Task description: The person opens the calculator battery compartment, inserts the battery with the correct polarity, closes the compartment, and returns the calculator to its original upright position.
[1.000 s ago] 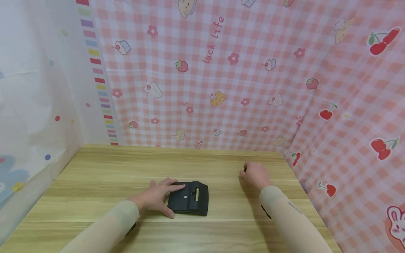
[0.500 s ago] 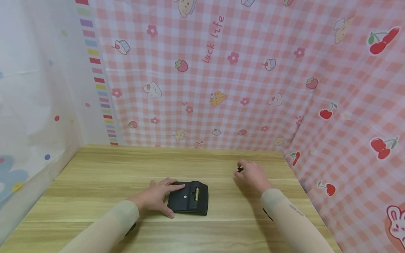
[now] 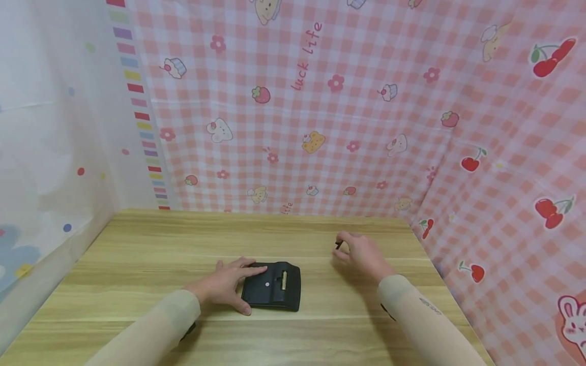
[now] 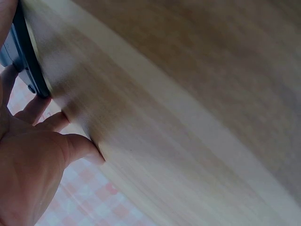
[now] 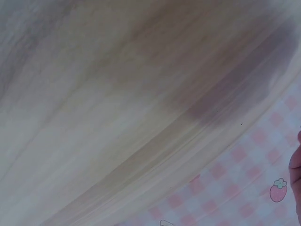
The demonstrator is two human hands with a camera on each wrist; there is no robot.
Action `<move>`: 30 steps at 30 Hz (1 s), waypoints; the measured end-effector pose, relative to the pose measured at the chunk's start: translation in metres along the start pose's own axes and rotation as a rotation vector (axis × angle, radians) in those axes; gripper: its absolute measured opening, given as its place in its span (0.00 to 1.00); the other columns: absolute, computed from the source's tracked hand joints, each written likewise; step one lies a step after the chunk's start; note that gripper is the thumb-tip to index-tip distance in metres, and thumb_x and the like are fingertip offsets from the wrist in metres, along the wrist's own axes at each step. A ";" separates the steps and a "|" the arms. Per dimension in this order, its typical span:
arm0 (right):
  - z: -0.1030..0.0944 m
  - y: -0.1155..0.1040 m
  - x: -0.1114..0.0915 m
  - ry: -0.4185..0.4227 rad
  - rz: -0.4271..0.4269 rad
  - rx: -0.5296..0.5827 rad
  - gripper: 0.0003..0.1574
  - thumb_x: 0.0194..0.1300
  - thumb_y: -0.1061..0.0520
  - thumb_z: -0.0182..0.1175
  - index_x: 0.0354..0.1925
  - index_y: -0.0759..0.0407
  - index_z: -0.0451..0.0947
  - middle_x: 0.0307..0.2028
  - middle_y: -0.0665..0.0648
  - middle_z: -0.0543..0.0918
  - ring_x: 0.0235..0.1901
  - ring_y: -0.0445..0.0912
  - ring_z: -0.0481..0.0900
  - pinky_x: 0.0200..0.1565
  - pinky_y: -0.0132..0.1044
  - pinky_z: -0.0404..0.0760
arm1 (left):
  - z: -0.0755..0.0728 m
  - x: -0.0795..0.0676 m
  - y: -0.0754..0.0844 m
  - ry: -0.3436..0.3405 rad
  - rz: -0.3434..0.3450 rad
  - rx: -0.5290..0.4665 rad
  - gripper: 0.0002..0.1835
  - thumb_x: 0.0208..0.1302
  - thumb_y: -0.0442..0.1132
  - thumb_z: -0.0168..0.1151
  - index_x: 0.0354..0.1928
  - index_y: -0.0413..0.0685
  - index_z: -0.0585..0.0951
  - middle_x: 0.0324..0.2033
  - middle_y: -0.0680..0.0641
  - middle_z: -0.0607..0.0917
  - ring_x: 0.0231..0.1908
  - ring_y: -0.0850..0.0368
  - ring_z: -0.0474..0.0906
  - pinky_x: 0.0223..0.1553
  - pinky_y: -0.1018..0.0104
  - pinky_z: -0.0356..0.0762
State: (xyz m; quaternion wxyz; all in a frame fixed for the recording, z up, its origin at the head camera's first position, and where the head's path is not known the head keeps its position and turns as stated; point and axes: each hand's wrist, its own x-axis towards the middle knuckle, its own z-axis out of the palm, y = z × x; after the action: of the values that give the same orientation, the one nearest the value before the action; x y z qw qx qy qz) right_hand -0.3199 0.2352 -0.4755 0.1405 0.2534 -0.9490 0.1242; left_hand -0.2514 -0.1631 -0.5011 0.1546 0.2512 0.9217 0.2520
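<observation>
A flat black device (image 3: 258, 299) lies on the wooden table with an open battery compartment facing up. One gold-coloured battery (image 3: 284, 280) sits in that slot. My left hand (image 3: 224, 285) rests on the device's left end with spread fingers, the thumb at the near corner and the index finger across the top. In the left wrist view, fingertips touch the edge of the device (image 4: 29, 54). To the right, my right hand (image 3: 364, 256) pinches a small black piece (image 3: 339, 245) between thumb and fingers, just above the table. The right wrist view catches only a sliver of that hand (image 5: 296, 174).
The wooden table (image 3: 183, 244) ends at a pink checked cloth (image 3: 284, 168) hung behind it. Another cherry-patterned cloth (image 3: 508, 239) stands along the right side, and a white dotted one (image 3: 46, 152) along the left.
My right hand has shifted left towards the device, and the small black piece between its fingers has turned more into view. The left hand and the device have stayed put.
</observation>
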 end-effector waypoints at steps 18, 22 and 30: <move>0.002 -0.039 -0.012 0.030 -0.097 0.279 0.18 0.54 0.46 0.75 0.42 0.47 0.82 0.24 0.43 0.79 0.24 0.33 0.72 0.25 0.25 0.73 | -0.001 0.000 0.003 -0.005 -0.004 -0.008 0.57 0.36 0.61 0.81 0.73 0.78 0.63 0.77 0.48 0.55 0.78 0.40 0.45 0.67 0.22 0.30; 0.005 -0.048 -0.013 0.014 -0.130 0.335 0.18 0.54 0.48 0.75 0.42 0.49 0.82 0.25 0.45 0.81 0.24 0.33 0.72 0.26 0.26 0.75 | 0.001 0.000 0.001 -0.007 -0.003 0.005 0.57 0.36 0.62 0.80 0.73 0.79 0.62 0.77 0.49 0.55 0.78 0.39 0.44 0.67 0.21 0.32; 0.007 -0.060 -0.014 -0.010 -0.165 0.382 0.18 0.57 0.45 0.73 0.43 0.48 0.81 0.27 0.47 0.81 0.26 0.34 0.71 0.26 0.26 0.74 | 0.000 0.000 0.002 0.005 0.003 0.004 0.57 0.36 0.62 0.80 0.73 0.78 0.62 0.77 0.48 0.55 0.78 0.39 0.44 0.67 0.21 0.32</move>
State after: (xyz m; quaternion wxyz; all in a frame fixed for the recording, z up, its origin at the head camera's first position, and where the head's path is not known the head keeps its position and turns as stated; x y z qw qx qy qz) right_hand -0.2784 0.1885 -0.4768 0.0948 0.3530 -0.8850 0.2885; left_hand -0.2512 -0.1617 -0.5001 0.1516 0.2525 0.9221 0.2509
